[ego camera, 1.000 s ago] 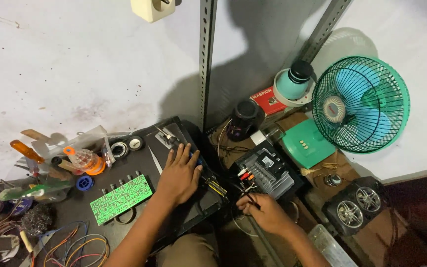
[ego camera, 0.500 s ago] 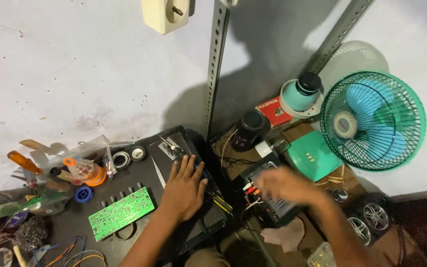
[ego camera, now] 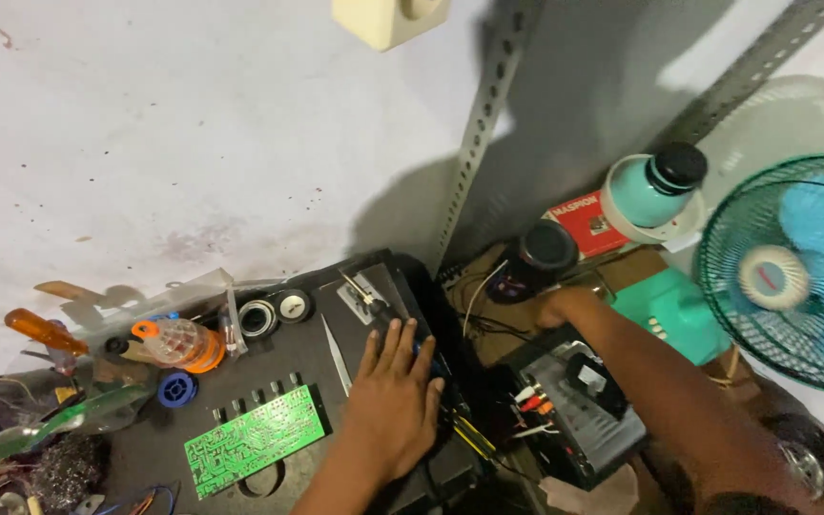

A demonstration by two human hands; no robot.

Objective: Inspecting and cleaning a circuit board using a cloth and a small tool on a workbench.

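1. Two hands work: my left hand (ego camera: 395, 399) lies flat, fingers spread, grasping nothing, on the black panel (ego camera: 288, 367).
2. My right hand (ego camera: 557, 307) reaches the black cylinder (ego camera: 534, 259) at one o'clock; its grip I cannot tell.

A single camera, worn on the person's head, looks steeply down and forward at a cluttered work surface that meets a pale wall (ego camera: 193, 143), so the wall fills the upper half of the view. It sits close above the work, with the left hand (ego camera: 395, 405) low in the middle and the right forearm crossing the lower right corner toward a fan (ego camera: 793, 272) at the right edge. No second view is present, so nothing is shared.
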